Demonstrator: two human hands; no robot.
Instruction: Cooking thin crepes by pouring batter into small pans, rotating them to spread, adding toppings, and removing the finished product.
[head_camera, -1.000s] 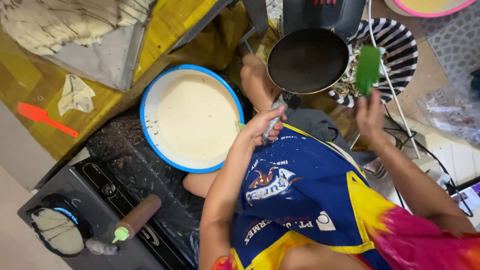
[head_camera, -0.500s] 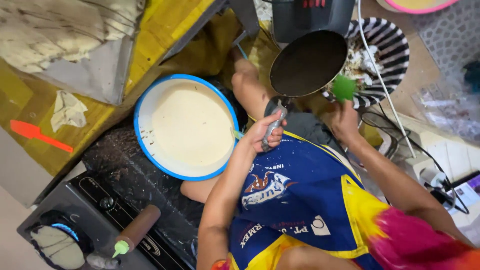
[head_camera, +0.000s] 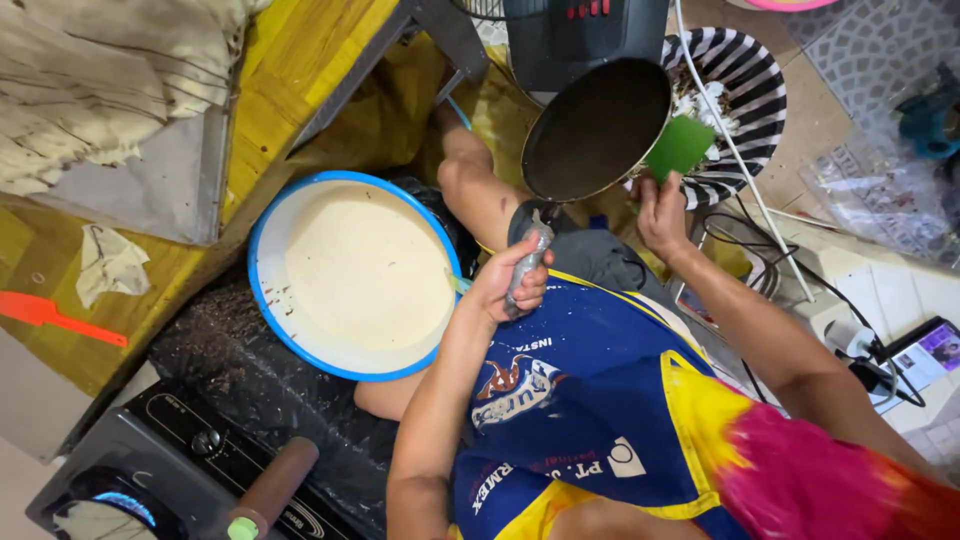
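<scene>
At centre frame the left hand (head_camera: 510, 285) has its grip closed around the foil-wrapped handle of a dark frying pan (head_camera: 595, 130), which is tilted in the upper middle. The right hand (head_camera: 660, 210) pinches a green scrubbing pad (head_camera: 680, 147) against the pan's right rim, in front of a black-and-white striped basket (head_camera: 750, 90). A blue-rimmed bowl of pale batter (head_camera: 355, 275) sits left of centre.

Left hand (head_camera: 512, 283) curled into a fist, fingers wrapped tight, forearm bent up from the elbow across the torso. Right hand (head_camera: 660, 210) reaching further forward, fingers pinched together, wrist slightly cocked, forearm stretched out from the lower right. Both forearms bare.
</scene>
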